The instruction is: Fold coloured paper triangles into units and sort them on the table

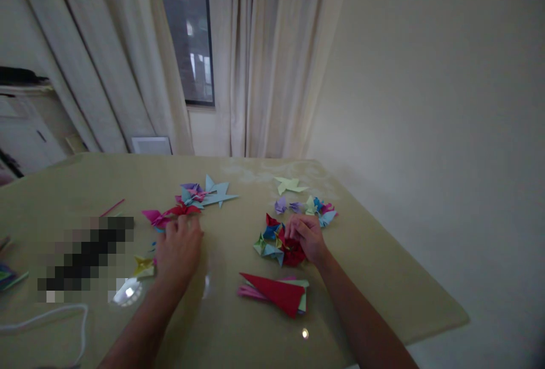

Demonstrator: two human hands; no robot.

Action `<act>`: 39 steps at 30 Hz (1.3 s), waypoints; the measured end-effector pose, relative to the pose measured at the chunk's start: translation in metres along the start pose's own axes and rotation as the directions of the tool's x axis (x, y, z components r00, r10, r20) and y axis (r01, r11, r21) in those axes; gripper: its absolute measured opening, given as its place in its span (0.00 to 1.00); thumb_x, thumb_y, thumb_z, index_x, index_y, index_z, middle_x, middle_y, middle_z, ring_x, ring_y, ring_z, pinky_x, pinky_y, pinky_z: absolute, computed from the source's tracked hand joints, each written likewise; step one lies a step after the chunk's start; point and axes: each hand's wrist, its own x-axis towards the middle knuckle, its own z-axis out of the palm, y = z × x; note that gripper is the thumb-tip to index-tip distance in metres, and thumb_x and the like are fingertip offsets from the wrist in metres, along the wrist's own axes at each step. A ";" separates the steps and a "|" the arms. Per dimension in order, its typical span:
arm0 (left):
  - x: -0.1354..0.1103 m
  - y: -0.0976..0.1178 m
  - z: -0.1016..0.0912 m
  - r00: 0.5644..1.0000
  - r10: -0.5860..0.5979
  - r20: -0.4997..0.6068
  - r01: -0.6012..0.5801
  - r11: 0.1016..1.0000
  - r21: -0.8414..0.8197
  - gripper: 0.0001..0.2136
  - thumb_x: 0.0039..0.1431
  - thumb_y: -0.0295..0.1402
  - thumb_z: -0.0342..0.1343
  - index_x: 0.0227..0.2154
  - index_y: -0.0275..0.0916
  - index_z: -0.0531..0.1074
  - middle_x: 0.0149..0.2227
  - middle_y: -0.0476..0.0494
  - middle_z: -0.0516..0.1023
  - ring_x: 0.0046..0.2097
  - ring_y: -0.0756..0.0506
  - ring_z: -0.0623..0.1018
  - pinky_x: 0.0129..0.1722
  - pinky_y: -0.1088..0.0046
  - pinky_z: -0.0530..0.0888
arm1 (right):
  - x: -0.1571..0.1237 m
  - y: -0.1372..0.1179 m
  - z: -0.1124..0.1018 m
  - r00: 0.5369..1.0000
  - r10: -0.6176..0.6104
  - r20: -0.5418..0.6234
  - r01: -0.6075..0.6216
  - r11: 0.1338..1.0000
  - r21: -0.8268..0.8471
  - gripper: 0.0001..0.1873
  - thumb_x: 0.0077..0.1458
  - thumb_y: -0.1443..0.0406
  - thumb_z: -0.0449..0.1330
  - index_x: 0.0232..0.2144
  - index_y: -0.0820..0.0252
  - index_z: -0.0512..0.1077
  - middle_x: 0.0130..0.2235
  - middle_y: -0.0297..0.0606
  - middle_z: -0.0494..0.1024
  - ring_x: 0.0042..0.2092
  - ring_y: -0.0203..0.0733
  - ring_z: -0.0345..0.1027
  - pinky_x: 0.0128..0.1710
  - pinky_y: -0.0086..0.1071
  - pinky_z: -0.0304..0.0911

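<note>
My left hand (179, 247) lies palm down on the table (383, 267), fingers stretched toward a red and pink folded paper flower (170, 214), its fingertips touching the red part. My right hand (307, 237) rests with curled fingers on a cluster of red, blue and green origami pieces (275, 241), gripping a crumpled red piece (293, 254). A stack of folded paper with a red triangle on top (276, 292) lies in front, between my forearms.
More origami lies further back: a light blue star shape (217, 192), a pale green pinwheel (288, 184), small purple and mixed pieces (313, 207). A small yellow piece (143, 265), a pink stick (113, 208) and a white cord (51, 318) lie left. Curtains and a window stand behind.
</note>
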 end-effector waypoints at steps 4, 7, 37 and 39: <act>0.006 -0.021 0.014 0.997 -0.031 0.069 0.031 0.999 -0.010 0.19 0.69 0.23 0.40 0.50 0.31 0.76 0.50 0.26 0.75 0.52 0.30 0.74 0.45 0.58 0.73 | -0.001 0.000 0.001 1.000 -0.013 0.017 0.014 0.999 -0.040 0.27 0.63 0.49 0.63 0.17 0.57 0.75 0.22 0.38 0.75 0.24 0.38 0.61 0.25 0.33 0.54; 0.012 -0.015 0.019 0.999 0.034 0.028 -0.029 0.987 -0.156 0.19 0.66 0.21 0.42 0.53 0.33 0.74 0.51 0.28 0.76 0.54 0.33 0.75 0.50 0.58 0.73 | 0.000 0.001 0.000 0.998 -0.036 0.051 0.039 0.998 -0.050 0.28 0.64 0.49 0.62 0.18 0.58 0.75 0.23 0.37 0.75 0.23 0.37 0.60 0.25 0.32 0.53; 0.007 0.002 0.028 0.993 -0.053 -0.104 0.029 0.974 -0.224 0.20 0.70 0.34 0.48 0.60 0.33 0.72 0.63 0.27 0.70 0.61 0.24 0.70 0.57 0.42 0.69 | 0.016 -0.009 -0.046 0.971 -0.167 -0.174 -0.015 0.676 -0.736 0.09 0.62 0.59 0.63 0.36 0.58 0.80 0.35 0.39 0.82 0.33 0.43 0.73 0.35 0.34 0.67; 0.008 -0.005 0.035 0.999 -0.032 -0.005 0.031 0.990 -0.140 0.20 0.70 0.33 0.48 0.60 0.32 0.72 0.61 0.26 0.73 0.58 0.25 0.73 0.53 0.46 0.73 | 0.017 -0.006 -0.057 0.990 -0.087 -0.107 -0.037 0.581 -0.813 0.07 0.62 0.62 0.63 0.34 0.58 0.79 0.35 0.39 0.82 0.34 0.44 0.74 0.37 0.34 0.67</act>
